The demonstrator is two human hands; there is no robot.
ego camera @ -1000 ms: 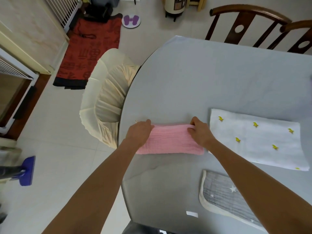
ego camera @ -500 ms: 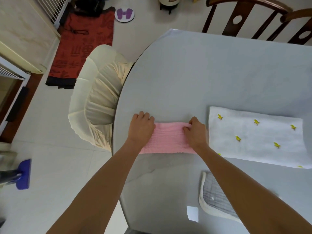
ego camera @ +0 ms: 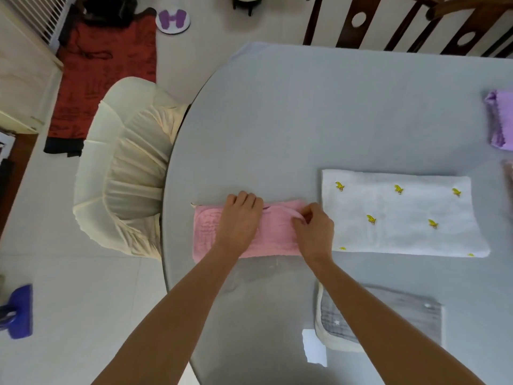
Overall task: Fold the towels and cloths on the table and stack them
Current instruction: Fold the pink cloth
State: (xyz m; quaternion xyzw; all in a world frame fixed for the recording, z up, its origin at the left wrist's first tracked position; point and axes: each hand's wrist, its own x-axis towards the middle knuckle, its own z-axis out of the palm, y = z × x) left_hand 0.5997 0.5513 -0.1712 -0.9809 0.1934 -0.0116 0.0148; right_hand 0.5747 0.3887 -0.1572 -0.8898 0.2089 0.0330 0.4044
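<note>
Your left hand (ego camera: 241, 218) presses flat on the soft, light pink waffle-weave cloth (ego camera: 274, 234) near the counter's (ego camera: 291, 120) left edge; your right hand (ego camera: 315, 232) pinches its limp right edge.

Cream chair (ego camera: 130, 168), red rug (ego camera: 105, 76)

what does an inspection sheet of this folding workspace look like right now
surface: grey oval table, smooth.
job's things: pink ribbed cloth being folded; white banana-print towel flat beside it; grey star-print cloth nearer; lilac cloth at right edge.
clutter: white paper scrap.
grippers: left hand presses the pink cloth; right hand pinches its fold.
cables: nothing seen.
surroundings: cream padded chair, red rug, dark wooden chairs.
</note>
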